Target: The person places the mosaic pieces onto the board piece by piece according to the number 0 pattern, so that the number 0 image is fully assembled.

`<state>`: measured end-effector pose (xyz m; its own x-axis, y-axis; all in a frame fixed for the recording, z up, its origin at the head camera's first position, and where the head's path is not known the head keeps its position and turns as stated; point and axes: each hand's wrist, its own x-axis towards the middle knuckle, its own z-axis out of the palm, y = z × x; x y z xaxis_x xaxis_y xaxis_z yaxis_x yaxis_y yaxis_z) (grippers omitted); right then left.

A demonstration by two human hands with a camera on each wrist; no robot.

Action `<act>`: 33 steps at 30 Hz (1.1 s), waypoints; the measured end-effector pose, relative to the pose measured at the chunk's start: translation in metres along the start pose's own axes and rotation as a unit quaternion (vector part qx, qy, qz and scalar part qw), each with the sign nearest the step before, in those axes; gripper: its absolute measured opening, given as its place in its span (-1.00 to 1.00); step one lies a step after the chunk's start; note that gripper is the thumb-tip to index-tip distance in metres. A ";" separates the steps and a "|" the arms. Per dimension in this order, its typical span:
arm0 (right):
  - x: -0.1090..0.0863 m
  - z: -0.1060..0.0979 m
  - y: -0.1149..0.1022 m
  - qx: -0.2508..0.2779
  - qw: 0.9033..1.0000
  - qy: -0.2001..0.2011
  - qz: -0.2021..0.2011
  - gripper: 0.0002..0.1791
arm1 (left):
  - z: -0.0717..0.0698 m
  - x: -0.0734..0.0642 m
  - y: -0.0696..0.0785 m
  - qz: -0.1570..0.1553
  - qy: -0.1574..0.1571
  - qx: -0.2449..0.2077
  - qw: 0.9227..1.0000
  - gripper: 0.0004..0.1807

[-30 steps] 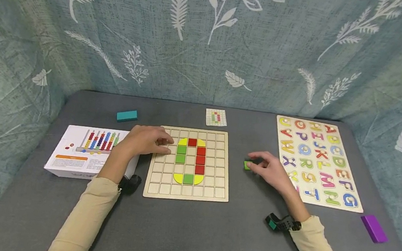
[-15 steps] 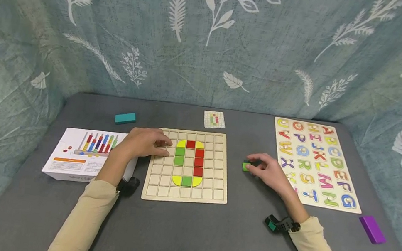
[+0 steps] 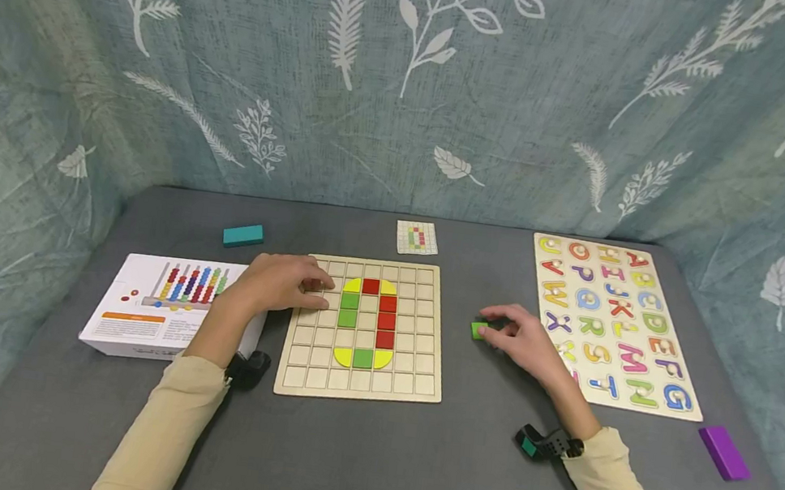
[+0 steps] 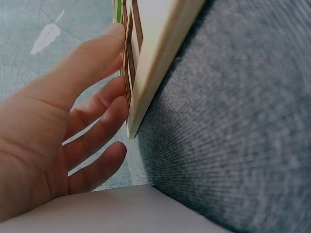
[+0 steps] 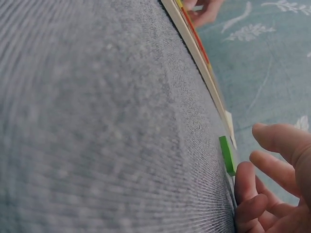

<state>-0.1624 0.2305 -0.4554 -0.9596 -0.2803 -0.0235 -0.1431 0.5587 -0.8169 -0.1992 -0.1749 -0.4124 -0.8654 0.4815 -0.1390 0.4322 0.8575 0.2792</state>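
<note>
A wooden grid board (image 3: pixel 413 378) lies mid-table, with red, green and yellow pieces laid in a ring on it. My left hand (image 3: pixel 280 284) rests at the board's left edge, fingers loosely bent. In the left wrist view its thumb (image 4: pixel 92 58) and fingertips (image 4: pixel 116 109) come right up to the grid. Right of the board, my right hand (image 3: pixel 521 338) is over a small green tile (image 3: pixel 477 331). In the right wrist view the green tile (image 5: pixel 227 156) lies on the table, with thumb and fingers loosely spread above and beside it, not pinching it.
A white abacus box (image 3: pixel 133 319) stands left, partly under the left forearm. Behind are a teal block (image 3: pixel 242 236) and a small pattern card (image 3: pixel 417 238). An alphabet board (image 3: pixel 630 315) and a purple block (image 3: pixel 725 453) lie on the right.
The whole head view has shifted slightly, with everything a little lower in it. Both hands keep their places beside the board and the green tile.
</note>
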 end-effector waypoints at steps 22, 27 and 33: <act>0.000 -0.003 0.002 -0.013 1.000 -0.015 -0.019 -0.61 | -0.002 0.001 0.001 0.007 0.002 -0.003 1.000 -0.62; -0.002 -0.004 0.003 -0.013 0.999 -0.022 -0.024 -0.61 | -0.002 0.001 0.001 0.006 0.000 -0.004 1.000 -0.61; -0.002 -0.005 0.002 -0.006 0.999 -0.028 -0.033 -0.60 | -0.002 0.001 0.001 0.002 0.001 -0.006 1.000 -0.62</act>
<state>-0.1622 0.2366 -0.4543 -0.9331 -0.3596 -0.0017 -0.2094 0.5473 -0.8103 -0.2004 -0.1737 -0.4099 -0.8637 0.4853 -0.1361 0.4336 0.8530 0.2904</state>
